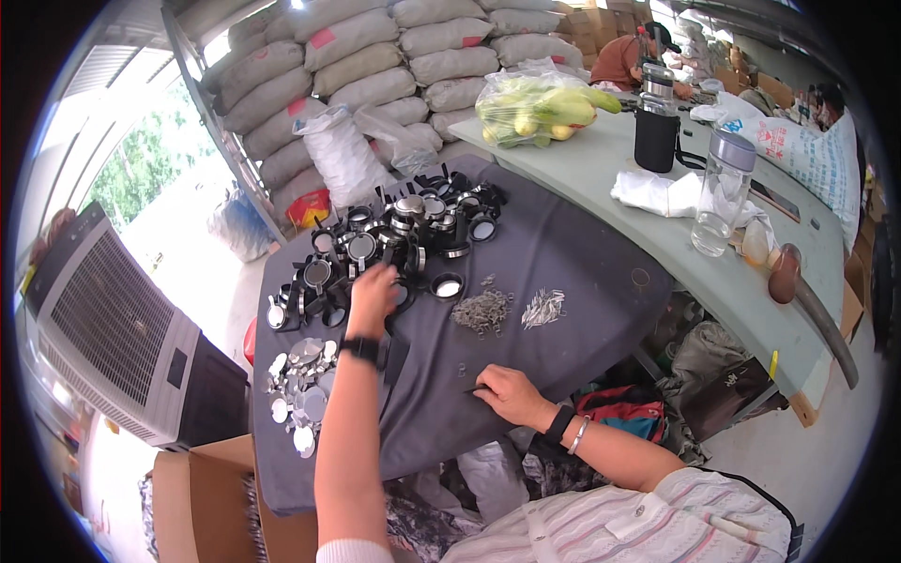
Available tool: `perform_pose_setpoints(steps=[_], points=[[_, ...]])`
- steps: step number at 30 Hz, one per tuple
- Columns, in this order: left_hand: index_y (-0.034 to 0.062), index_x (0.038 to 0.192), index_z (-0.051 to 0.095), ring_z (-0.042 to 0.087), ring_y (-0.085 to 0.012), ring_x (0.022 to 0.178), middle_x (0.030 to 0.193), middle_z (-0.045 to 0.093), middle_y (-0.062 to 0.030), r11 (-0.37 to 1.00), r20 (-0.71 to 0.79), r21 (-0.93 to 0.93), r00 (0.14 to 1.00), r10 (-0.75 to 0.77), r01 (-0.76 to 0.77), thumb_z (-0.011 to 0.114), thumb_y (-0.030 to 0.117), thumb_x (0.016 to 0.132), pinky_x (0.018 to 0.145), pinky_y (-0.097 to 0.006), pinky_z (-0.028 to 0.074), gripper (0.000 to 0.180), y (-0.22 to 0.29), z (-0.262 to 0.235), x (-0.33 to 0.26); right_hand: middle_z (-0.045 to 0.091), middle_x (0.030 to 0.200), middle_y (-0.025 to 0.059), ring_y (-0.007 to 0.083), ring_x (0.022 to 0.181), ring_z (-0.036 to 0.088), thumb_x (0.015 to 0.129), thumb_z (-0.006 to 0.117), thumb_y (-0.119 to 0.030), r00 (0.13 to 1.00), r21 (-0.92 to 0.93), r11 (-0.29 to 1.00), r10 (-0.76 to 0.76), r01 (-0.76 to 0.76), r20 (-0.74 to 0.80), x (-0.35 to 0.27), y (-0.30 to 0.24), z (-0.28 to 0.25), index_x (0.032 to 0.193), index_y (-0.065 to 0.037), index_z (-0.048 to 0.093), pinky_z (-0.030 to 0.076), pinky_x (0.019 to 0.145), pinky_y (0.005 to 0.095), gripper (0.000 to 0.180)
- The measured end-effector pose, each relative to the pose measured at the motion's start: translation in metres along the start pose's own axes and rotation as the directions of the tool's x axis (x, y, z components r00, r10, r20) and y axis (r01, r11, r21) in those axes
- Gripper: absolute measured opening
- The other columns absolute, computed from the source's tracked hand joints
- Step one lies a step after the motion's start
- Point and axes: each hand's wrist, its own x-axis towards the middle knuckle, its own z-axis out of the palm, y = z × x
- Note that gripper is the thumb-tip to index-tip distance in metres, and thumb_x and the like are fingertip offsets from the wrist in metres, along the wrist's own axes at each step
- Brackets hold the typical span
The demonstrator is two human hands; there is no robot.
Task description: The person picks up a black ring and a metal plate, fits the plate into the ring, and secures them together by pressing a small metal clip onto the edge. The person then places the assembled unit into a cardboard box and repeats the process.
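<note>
My left hand (374, 296) reaches to the near edge of a heap of black plastic parts with round silver caps (361, 246). Its fingers are smeared by motion, so whether they grip a part cannot be told. Lower on the dark cloth, my right hand (511, 396) is closed in a pinch. A thin dark tip sticks out from its fingers; the rest is hidden. Beyond the right hand lie a pile of small wire springs or clips (482, 312) and a pile of slim silver pins (543, 308). A black ring-shaped part (447, 286) sits apart from the heap.
Loose silver discs (308, 399) lie left of my left forearm. A cardboard box (202, 502) and an air cooler (117, 324) stand at the left. On the green table (601, 183) are a bag of vegetables (540, 108), bottles (723, 192) and a sickle-like handled tool (788, 272). Another person works far right.
</note>
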Motion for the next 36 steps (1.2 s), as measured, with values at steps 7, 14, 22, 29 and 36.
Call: perform_pose_setpoints(steps=[7, 14, 22, 29, 36], points=[[0.0024, 0.112, 0.059, 0.062, -0.0155, 0.076, 0.088, 0.063, -0.0121, 0.676, 0.000, 0.712, 0.963, -0.270, 0.190, 0.055, 0.022, 0.086, 0.061, -0.030, 0.050, 0.032, -0.031, -0.125, -0.204, 0.057, 0.084, 0.0133, 0.0343, 0.080, 0.057, 0.084, 0.058, -0.018, 0.995, 0.013, 0.996, -0.086, 0.087, -0.054, -0.004, 0.006, 0.007, 0.087, -0.005, 0.056, 0.046, 0.069, 0.0419, 0.013], [0.0019, 0.112, 0.059, 0.062, -0.0156, 0.078, 0.089, 0.063, -0.0122, 0.752, -0.080, 0.597, 0.953, -0.292, 0.281, 0.055, 0.022, 0.086, 0.063, -0.030, 0.049, 0.033, -0.040, -0.061, -0.240, 0.052, 0.081, 0.0101, 0.0299, 0.079, 0.055, 0.086, 0.058, -0.017, 0.999, -0.026, 0.999, -0.030, 0.029, -0.026, -0.005, 0.009, 0.015, 0.085, -0.004, 0.049, 0.044, 0.070, 0.0407, 0.016], [0.0014, 0.112, 0.059, 0.062, -0.0158, 0.080, 0.091, 0.063, -0.0122, 0.792, -0.070, 0.559, 0.965, -0.251, 0.246, 0.056, 0.021, 0.086, 0.065, -0.030, 0.049, 0.033, -0.042, -0.049, -0.236, 0.052, 0.080, 0.0106, 0.0316, 0.077, 0.054, 0.085, 0.058, -0.016, 1.000, -0.012, 1.000, -0.012, 0.012, -0.020, -0.004, 0.006, 0.011, 0.084, -0.004, 0.049, 0.043, 0.069, 0.0418, 0.015], [0.0010, 0.113, 0.059, 0.061, -0.0159, 0.082, 0.092, 0.063, -0.0122, 0.809, -0.041, 0.547, 0.972, -0.229, 0.214, 0.056, 0.021, 0.086, 0.066, -0.029, 0.049, 0.034, -0.044, -0.051, -0.238, 0.052, 0.078, 0.0115, 0.0328, 0.074, 0.054, 0.084, 0.059, -0.015, 0.999, 0.039, 0.999, 0.003, -0.001, -0.040, -0.004, 0.005, 0.009, 0.085, -0.003, 0.048, 0.042, 0.065, 0.0422, 0.016], [0.0005, 0.113, 0.059, 0.061, -0.0160, 0.083, 0.094, 0.063, -0.0123, 0.832, -0.016, 0.524, 0.979, -0.203, 0.181, 0.056, 0.020, 0.086, 0.068, -0.029, 0.049, 0.034, -0.050, -0.056, -0.244, 0.053, 0.079, 0.0118, 0.0325, 0.073, 0.055, 0.083, 0.060, -0.014, 0.999, 0.076, 0.996, 0.044, -0.044, -0.002, -0.001, 0.003, 0.008, 0.084, -0.003, 0.049, 0.042, 0.064, 0.0409, 0.016]])
